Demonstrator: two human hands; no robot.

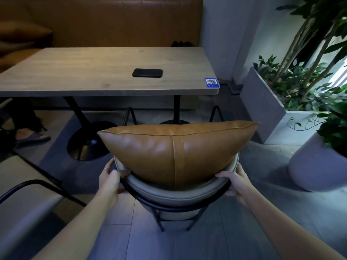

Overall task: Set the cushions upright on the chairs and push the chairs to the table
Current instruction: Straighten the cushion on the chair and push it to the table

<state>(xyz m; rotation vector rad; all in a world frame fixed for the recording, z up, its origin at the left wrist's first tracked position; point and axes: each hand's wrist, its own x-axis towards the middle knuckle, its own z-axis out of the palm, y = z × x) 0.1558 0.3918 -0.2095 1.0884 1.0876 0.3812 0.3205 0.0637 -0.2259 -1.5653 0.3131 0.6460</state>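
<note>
With both hands wrapped over the curved backrest, the chair is held at its stiffest part, which looks like the right place to take it. The left hand clamps the rim at about nine o'clock of the backrest, thumb on the padded top and fingers curled down the outer face; the right hand mirrors it at three o'clock. Each grip is closed around the pale upholstered edge and the black metal tube beneath it, neither touching the cushion.

That cushion, tan and glossy like leather, stands upright on the seat and leans against the inside of the backrest, its top seam well above the rim. I judge it soft and light, with a slick skin, so a jerky shove could tip it forward or let it slide down; nothing pins it but its own lean. The chair itself seems moderately light on thin metal legs, rigid enough to push evenly from both sides across the tiled floor.

At twelve o'clock, apart from the chair, stands the worktop, with a dark phone and a blue QR sticker near its corner. A second chair sits at eight o'clock, and planters crowd the two o'clock side.
</note>
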